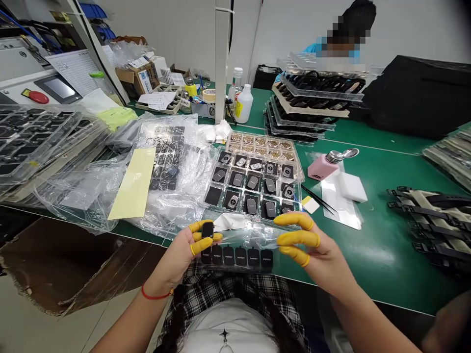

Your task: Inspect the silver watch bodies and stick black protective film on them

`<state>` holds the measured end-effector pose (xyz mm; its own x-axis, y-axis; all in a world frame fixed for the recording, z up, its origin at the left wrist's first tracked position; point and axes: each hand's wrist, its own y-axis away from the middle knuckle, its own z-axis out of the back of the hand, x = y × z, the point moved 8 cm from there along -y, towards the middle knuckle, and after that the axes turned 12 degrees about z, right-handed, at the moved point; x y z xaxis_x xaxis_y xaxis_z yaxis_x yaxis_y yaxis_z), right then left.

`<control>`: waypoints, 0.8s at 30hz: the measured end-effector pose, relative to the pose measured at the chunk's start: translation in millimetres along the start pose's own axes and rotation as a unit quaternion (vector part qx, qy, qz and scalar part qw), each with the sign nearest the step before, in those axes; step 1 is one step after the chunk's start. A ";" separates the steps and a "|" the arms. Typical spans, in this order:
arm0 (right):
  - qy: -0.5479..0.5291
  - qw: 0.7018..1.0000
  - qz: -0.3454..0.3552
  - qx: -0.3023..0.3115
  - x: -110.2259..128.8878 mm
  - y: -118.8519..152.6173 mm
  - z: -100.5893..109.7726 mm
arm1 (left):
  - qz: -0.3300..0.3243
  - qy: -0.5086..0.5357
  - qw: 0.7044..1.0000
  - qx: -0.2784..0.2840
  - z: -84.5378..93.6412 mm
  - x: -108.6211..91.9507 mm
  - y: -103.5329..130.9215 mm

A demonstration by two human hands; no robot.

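A white post stands on the green-topped table, with a dark cable running down along its right edge. Behind the post rises a plain, pale wall; just right of the post, a thin upright line crosses it. Well left of the post, a pale bar slants down, and farther left sits a whitish machine with a red button and a small screen. Far right of the post, a large black cover bulges against the wall. The tabletop extends to both sides of the post, its pale front edge below it, and light glares off the green surface to the post's lower right. Far below and left of the post lies pale floor marked by a thin dark seam.
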<state>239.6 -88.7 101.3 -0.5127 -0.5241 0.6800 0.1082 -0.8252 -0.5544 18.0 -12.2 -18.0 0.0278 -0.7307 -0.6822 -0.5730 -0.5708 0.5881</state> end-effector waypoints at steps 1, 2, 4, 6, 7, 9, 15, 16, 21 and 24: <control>-0.032 0.998 -0.040 -0.024 -4.4 -1.1 0.3 | -0.005 -0.012 1.000 -0.002 -3.0 0.3 0.8; -0.061 0.994 -0.083 -0.040 -9.1 -2.4 -2.6 | -0.007 -0.029 1.000 0.005 -8.3 1.6 1.4; -0.111 0.980 -0.165 -0.033 -17.4 -5.2 -19.5 | -0.003 -0.075 0.996 0.037 -23.6 6.7 2.8; -0.170 0.958 -0.232 0.017 -22.3 -7.2 -47.4 | -0.004 -0.126 0.990 0.068 -39.0 11.8 4.5; -0.200 0.945 -0.257 0.041 -23.3 -7.4 -61.2 | -0.009 -0.148 0.986 0.077 -44.9 13.2 5.4; -0.240 0.924 -0.291 0.062 -24.3 -7.1 -80.5 | -0.020 -0.182 0.979 0.087 -52.8 14.7 6.9; -0.271 0.917 -0.287 0.060 -21.4 -6.8 -93.3 | -0.025 -0.206 0.973 0.103 -56.6 16.6 9.1; -0.274 0.916 -0.286 0.058 -21.1 -6.5 -93.3 | -0.026 -0.205 0.973 0.102 -56.2 16.5 9.2; -0.272 0.916 -0.287 0.063 -21.5 -4.9 -94.0 | -0.020 -0.203 0.974 0.101 -55.8 17.0 9.4; -0.270 0.918 -0.283 0.071 -21.6 -4.8 -95.1 | -0.019 -0.200 0.974 0.105 -56.2 17.3 9.9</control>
<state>169.1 -53.4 43.6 -0.0285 0.0007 0.9996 0.0839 -0.9965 0.0031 58.8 -51.6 0.4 -0.2456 -0.4815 -0.8413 -0.7333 -0.4753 0.4861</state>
